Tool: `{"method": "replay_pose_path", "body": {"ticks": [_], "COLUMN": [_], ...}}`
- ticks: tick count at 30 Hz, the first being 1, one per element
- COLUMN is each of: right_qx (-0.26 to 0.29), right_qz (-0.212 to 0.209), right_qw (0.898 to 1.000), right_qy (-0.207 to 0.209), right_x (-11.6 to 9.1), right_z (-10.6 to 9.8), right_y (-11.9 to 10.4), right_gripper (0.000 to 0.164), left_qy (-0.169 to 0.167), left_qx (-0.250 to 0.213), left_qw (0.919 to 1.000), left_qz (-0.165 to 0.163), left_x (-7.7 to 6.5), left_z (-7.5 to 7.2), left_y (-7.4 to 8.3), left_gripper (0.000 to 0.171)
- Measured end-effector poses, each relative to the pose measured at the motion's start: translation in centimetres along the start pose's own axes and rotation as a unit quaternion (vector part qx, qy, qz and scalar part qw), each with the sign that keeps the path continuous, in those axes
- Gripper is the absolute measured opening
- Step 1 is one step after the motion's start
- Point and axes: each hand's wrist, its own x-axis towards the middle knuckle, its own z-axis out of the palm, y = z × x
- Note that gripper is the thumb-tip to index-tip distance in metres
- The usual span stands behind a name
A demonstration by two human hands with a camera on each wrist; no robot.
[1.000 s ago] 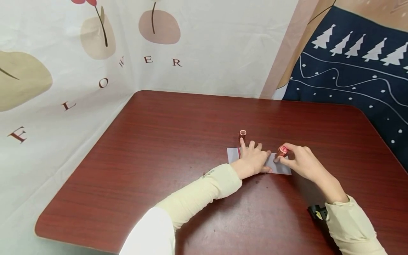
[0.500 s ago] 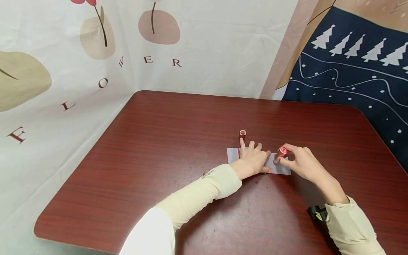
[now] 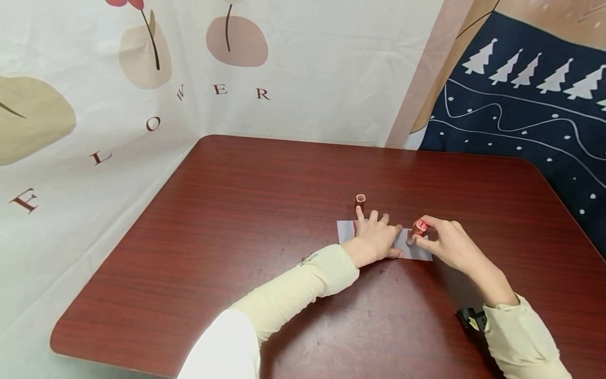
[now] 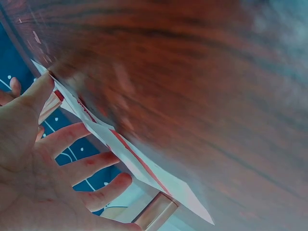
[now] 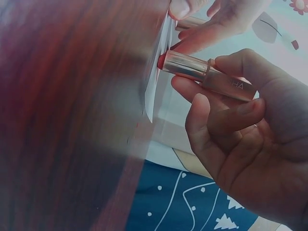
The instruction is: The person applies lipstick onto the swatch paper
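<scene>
Between thumb and fingers, my right hand (image 3: 450, 242) pinches a lipstick (image 5: 202, 77) with a shiny gold-coloured case. In the right wrist view its red tip (image 5: 161, 61) meets the strip of white paper (image 3: 418, 251), and the case slants. Spread across the paper, my left hand (image 3: 376, 237) holds it down with straight fingers. A red stripe (image 4: 144, 166) crosses the paper's left part in the left wrist view; the hand covers the middle. Just beyond the paper, an open-topped lipstick cap (image 3: 361, 200) stands upright beside the left little finger.
The paper lies on a dark red-brown wooden table (image 3: 227, 221) with rounded corners. Behind and to the left hangs a white printed cloth (image 3: 322, 73). A navy cloth with white trees (image 3: 516, 110) hangs at the right. A black device (image 3: 472, 319) sits at the right wrist.
The lipstick tip has shifted slightly toward the person along the paper, with the right hand following. The left hand, paper and cap keep their places.
</scene>
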Motion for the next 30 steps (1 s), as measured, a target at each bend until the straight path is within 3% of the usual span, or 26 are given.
{"method": "replay_pose_path", "body": {"ticks": [30], "right_qx": [0.008], "right_qz": [0.013], "right_qw": [1.0], "right_qy": [0.001], "right_x": [-0.39], "right_z": [0.3], "right_y": [-0.01], "right_gripper": [0.014], "left_qy": [0.011], "left_qx": [0.019], "left_qw": [0.9997], "left_qz": [0.01], "left_x": [-0.15], "left_z": [0.12], "left_y": [0.07], "left_gripper": [0.064]}}
